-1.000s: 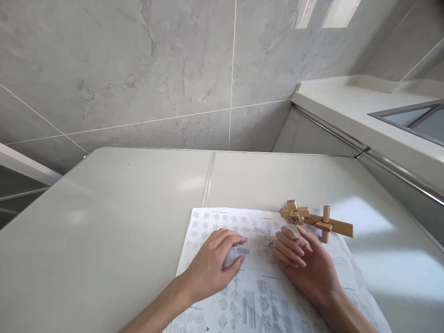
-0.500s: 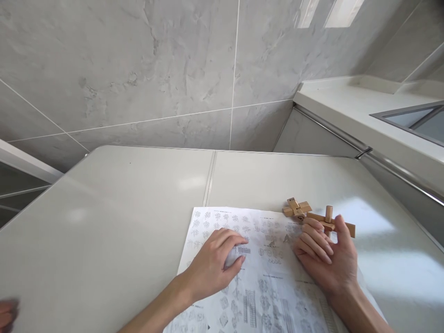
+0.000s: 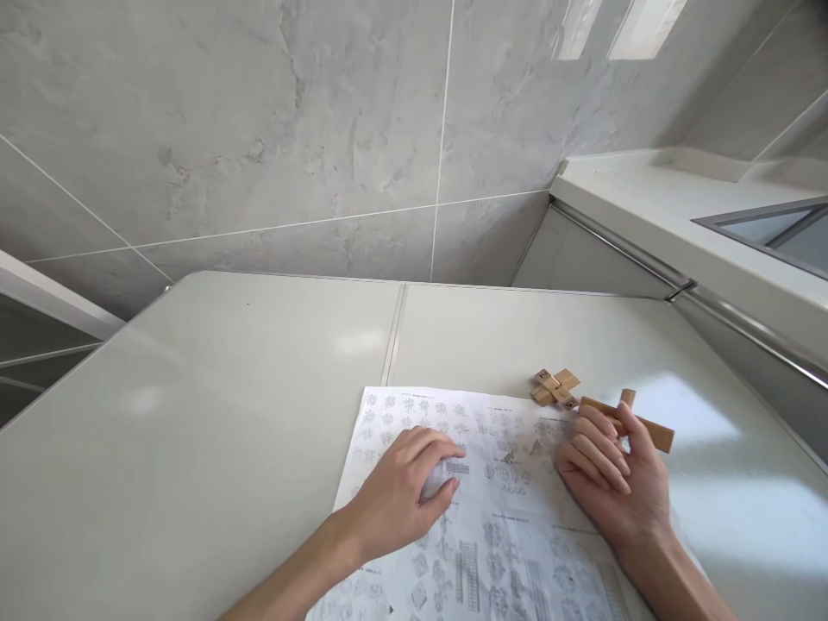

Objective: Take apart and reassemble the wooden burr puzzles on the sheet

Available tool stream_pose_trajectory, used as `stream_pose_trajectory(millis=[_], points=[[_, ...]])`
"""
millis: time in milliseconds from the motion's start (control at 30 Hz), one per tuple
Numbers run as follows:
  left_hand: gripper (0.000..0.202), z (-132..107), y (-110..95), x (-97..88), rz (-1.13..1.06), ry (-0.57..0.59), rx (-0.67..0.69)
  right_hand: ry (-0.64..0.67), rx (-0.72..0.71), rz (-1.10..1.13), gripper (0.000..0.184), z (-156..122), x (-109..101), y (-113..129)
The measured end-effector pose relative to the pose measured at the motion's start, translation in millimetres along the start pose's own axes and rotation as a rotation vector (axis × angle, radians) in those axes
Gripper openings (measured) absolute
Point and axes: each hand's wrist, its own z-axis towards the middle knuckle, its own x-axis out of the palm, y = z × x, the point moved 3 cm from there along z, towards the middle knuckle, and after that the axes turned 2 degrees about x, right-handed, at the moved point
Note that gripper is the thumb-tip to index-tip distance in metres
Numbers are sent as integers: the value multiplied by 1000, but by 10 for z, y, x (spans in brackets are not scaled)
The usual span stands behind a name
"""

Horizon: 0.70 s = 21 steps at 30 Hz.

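My left hand (image 3: 401, 492) rests palm down on a printed instruction sheet (image 3: 504, 543), fingers arched and apart, holding nothing. My right hand (image 3: 614, 483) lies on the sheet's right side, thumb and curled fingers pinched on a wooden cross-shaped puzzle piece (image 3: 655, 433) at the paper's far right corner. The fingers hide part of the cross. A smaller cluster of wooden puzzle blocks (image 3: 555, 388) lies just left of it, apart from my fingers.
The sheet lies on a pale grey table (image 3: 226, 414) with a seam down its middle. A grey tiled wall (image 3: 291, 129) stands behind. A white counter (image 3: 679, 216) with a metal rail runs along the right.
My right hand has moved right from the middle of the sheet and closed on the wooden cross, which has tilted and shifted a little right. The left hand has stayed put.
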Motion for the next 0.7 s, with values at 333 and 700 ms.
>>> stream_pose_trajectory(millis=[333, 700], points=[[26, 6, -9, 3, -10, -24, 16, -35, -165, -898, 38, -53, -1, -192], [83, -13, -90, -14, -142, 43, 76, 573, -541, -2007, 23, -245, 35, -558]])
